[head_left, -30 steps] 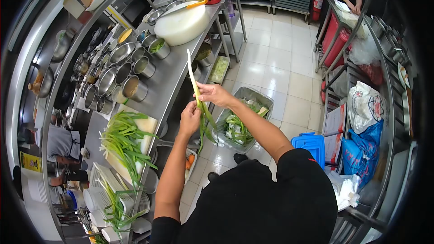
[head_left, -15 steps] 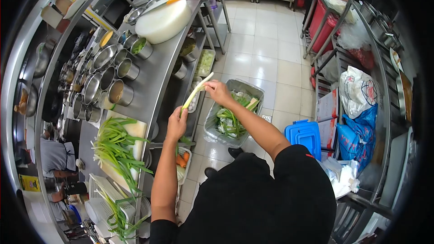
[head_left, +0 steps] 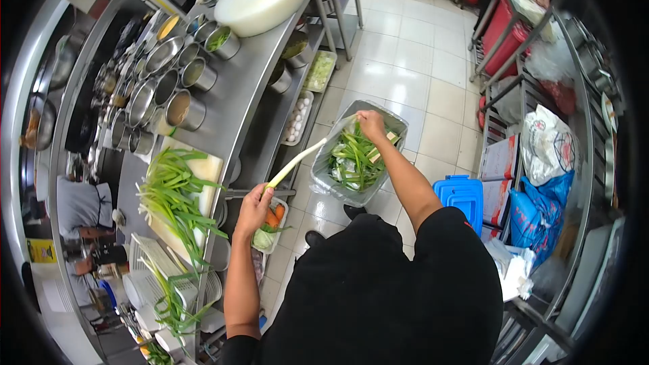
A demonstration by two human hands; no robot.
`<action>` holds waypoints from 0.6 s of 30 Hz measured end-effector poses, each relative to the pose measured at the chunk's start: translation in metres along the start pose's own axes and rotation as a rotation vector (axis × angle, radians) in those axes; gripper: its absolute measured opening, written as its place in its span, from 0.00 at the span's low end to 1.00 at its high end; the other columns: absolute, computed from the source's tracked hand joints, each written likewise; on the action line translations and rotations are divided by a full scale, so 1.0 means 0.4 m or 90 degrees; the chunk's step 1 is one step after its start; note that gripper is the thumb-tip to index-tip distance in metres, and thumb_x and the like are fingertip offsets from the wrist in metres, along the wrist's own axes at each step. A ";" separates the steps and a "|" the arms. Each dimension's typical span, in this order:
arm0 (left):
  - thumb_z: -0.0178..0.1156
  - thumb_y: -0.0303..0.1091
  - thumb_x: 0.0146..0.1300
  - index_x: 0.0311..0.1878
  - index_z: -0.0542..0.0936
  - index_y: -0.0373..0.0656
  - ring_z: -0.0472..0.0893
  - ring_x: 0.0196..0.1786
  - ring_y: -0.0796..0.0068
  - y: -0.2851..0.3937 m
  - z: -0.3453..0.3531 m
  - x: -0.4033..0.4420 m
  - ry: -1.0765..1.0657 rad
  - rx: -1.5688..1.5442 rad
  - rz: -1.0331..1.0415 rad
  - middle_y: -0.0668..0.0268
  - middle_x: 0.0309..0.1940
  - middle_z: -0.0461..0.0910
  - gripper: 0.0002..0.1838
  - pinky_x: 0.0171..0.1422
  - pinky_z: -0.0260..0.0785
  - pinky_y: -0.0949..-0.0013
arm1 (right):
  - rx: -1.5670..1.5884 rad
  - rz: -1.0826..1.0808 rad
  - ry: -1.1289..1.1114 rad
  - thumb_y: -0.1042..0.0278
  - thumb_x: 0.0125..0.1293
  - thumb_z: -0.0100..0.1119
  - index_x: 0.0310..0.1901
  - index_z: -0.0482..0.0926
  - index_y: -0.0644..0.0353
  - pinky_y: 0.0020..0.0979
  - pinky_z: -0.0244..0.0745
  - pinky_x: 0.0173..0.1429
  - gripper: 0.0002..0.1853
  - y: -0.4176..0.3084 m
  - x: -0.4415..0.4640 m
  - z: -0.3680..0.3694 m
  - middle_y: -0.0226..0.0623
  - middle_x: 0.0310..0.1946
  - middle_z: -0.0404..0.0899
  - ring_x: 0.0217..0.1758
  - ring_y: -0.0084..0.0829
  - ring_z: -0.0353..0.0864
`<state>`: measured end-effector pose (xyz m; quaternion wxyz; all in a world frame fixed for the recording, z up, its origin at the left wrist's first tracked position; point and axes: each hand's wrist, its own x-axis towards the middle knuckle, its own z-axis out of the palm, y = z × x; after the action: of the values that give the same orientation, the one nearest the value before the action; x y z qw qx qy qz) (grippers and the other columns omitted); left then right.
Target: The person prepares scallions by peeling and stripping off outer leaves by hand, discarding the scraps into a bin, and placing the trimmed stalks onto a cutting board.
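Observation:
My left hand (head_left: 253,211) is closed around the lower end of a leek (head_left: 297,163), whose pale stalk points up and right. My right hand (head_left: 372,126) is closed on a thin whitish strip (head_left: 345,127) that stretches from the leek's far end. Below the right hand stands a grey, plastic-lined bin (head_left: 318,174) on the floor, holding green leaf scraps (head_left: 358,155). To the left, a heap of leeks (head_left: 172,186) lies across a cutting board (head_left: 210,170), leaves hanging over the counter edge.
Steel pots (head_left: 186,109) crowd the counter (head_left: 230,105), with a thick white block (head_left: 260,3) behind. The shelf underneath holds a tray of eggs (head_left: 298,118) and a tray with carrots (head_left: 274,216). On the right are a blue lid (head_left: 460,203) and a rack with bags (head_left: 544,149). Other people work nearby.
My right hand has moved right and away from my left hand, over the bin, drawing a thin strip out from the leek. The left hand is slightly lower, still holding the stalk.

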<state>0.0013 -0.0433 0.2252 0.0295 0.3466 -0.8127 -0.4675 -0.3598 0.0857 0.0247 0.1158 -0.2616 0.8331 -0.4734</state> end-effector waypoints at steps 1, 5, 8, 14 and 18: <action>0.52 0.38 0.70 0.46 0.76 0.34 0.64 0.28 0.84 -0.006 -0.005 -0.016 0.009 -0.002 -0.007 0.73 0.23 0.68 0.14 0.32 0.61 0.76 | -0.019 -0.015 0.048 0.66 0.58 0.57 0.36 0.84 0.53 0.42 0.75 0.46 0.08 0.022 -0.003 0.013 0.51 0.34 0.80 0.41 0.50 0.80; 0.52 0.38 0.70 0.46 0.77 0.36 0.67 0.29 0.85 0.007 -0.031 -0.076 0.051 -0.024 -0.018 0.73 0.24 0.71 0.14 0.33 0.62 0.76 | -0.093 0.046 0.044 0.65 0.58 0.57 0.37 0.84 0.57 0.41 0.75 0.48 0.10 0.111 -0.011 0.038 0.50 0.35 0.80 0.41 0.47 0.81; 0.52 0.37 0.70 0.47 0.77 0.35 0.70 0.30 0.82 -0.010 -0.046 -0.095 0.059 -0.067 -0.071 0.70 0.27 0.74 0.14 0.36 0.65 0.75 | -0.235 0.073 -0.172 0.65 0.59 0.57 0.45 0.81 0.56 0.40 0.74 0.52 0.13 0.142 -0.030 0.059 0.49 0.41 0.80 0.46 0.49 0.80; 0.53 0.37 0.68 0.49 0.76 0.35 0.73 0.32 0.75 0.018 -0.020 -0.073 0.059 0.036 0.004 0.60 0.30 0.77 0.14 0.40 0.68 0.70 | -0.034 -0.106 -0.131 0.62 0.63 0.57 0.49 0.79 0.58 0.38 0.71 0.57 0.16 -0.095 -0.096 0.034 0.46 0.42 0.81 0.52 0.44 0.78; 0.53 0.39 0.68 0.49 0.77 0.37 0.78 0.38 0.68 0.045 -0.030 -0.072 -0.049 0.060 -0.010 0.56 0.35 0.80 0.15 0.46 0.69 0.67 | 0.198 -0.365 -0.164 0.62 0.64 0.54 0.41 0.82 0.61 0.39 0.70 0.57 0.13 -0.356 -0.164 -0.023 0.44 0.43 0.81 0.50 0.43 0.77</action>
<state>0.0181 -0.0294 0.2538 -0.0214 0.3356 -0.8317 -0.4419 -0.2625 0.0692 0.1470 0.1206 -0.5219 0.6221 -0.5710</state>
